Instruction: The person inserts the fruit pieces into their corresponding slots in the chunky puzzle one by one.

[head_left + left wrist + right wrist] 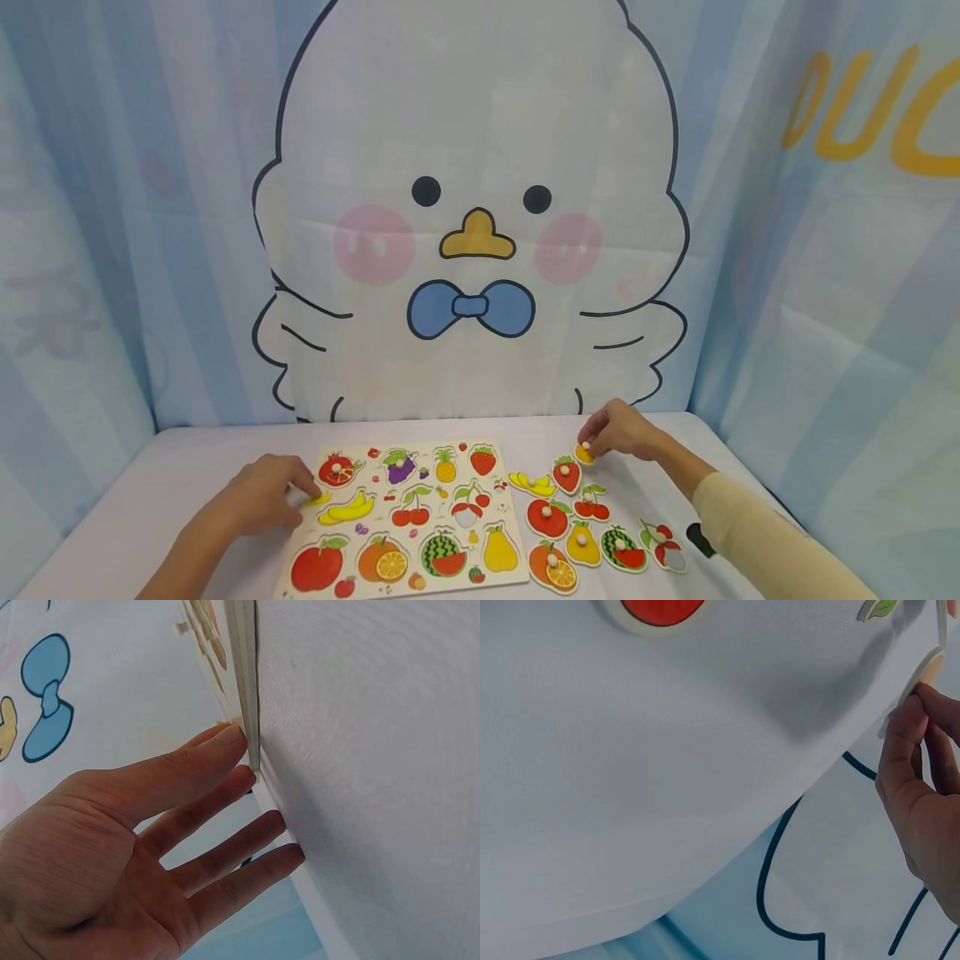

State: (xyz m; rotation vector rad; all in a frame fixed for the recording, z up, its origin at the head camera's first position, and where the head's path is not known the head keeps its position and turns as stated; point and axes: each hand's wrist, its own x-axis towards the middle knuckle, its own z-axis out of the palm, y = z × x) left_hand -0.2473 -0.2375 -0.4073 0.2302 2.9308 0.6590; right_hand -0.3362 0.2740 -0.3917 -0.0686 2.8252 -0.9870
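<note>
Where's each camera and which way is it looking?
Head: head-worn, facing forward-down at the fruit puzzle board; left hand, right hand and forearms show.
Left wrist: worn there, facing the board's edge; left hand shows.
Right wrist: worn there, facing tabletop and held puzzle piece; right hand shows.
Head and left wrist share: blue bow tie.

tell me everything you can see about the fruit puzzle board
The fruit puzzle board is a pale, thin rectangle with colourful fruit pictures in three rows. Its edge looks like layered wood. Small knobs show at the pomegranate and grapes. It lies flat on the white tabletop, left of the loose fruit pieces. The left hand is at its left edge, thumb touching it.
</note>
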